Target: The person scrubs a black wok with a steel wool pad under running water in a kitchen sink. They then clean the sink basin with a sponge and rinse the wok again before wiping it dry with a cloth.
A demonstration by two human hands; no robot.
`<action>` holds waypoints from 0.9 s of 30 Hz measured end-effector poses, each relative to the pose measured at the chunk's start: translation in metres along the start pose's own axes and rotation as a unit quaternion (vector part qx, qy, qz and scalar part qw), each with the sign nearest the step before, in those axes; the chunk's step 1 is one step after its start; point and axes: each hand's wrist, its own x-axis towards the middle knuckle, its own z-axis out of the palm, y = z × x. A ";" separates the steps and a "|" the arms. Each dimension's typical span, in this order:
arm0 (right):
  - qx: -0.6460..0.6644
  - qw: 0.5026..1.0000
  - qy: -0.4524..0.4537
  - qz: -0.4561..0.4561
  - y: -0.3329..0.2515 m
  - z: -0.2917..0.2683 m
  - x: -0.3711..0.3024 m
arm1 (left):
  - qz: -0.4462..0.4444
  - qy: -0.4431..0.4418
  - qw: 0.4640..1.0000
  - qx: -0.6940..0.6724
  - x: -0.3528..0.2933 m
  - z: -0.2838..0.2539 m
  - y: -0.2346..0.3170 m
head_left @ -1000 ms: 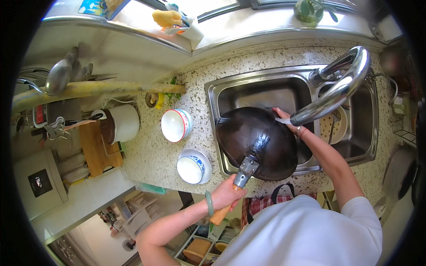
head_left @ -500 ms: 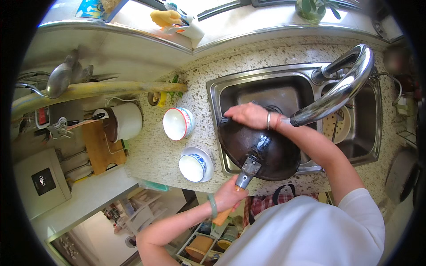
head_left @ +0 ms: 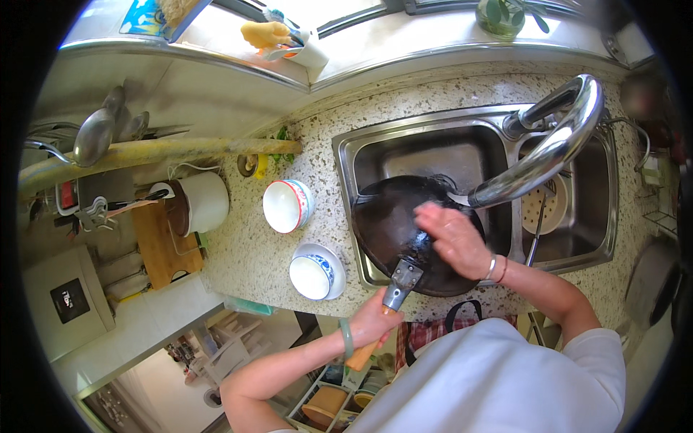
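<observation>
A dark wok (head_left: 386, 220) rests over the near part of the left sink basin (head_left: 426, 148), its lower edge reaching the sink's front rim. My left hand (head_left: 372, 322) is wrapped round the wooden end of its handle. Over the right half of the wok is my right hand (head_left: 460, 244), fingers stretched out and slightly blurred, with nothing visible in them. Whether the palm touches the wok I cannot tell. Wet, shiny patches show near the handle joint. The curved chrome faucet (head_left: 556, 162) ends just beyond the wok's far right edge, with what looks like water at its mouth.
Left of the sink stand a red-rimmed bowl (head_left: 286, 206) and a blue-patterned bowl (head_left: 313, 276). In the right basin lies a pale perforated dish (head_left: 543, 209) with a long-handled utensil. A white pot (head_left: 202, 202) and a wooden board (head_left: 170, 245) are farther left.
My right hand has left the wok's far left edge and come back toward me and to the right. My left hand keeps its hold on the handle.
</observation>
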 end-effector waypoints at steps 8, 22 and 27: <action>0.006 0.982 -0.186 -0.010 0.053 0.068 0.128 | 0.004 0.014 1.000 -0.013 -0.003 0.002 -0.002; -0.057 0.991 0.045 0.111 0.021 0.015 -0.006 | -0.001 -0.007 0.999 -0.032 -0.005 0.002 0.000; -0.067 0.997 0.038 -0.011 -0.043 0.021 0.006 | -0.003 -0.010 1.000 -0.011 0.005 0.002 0.003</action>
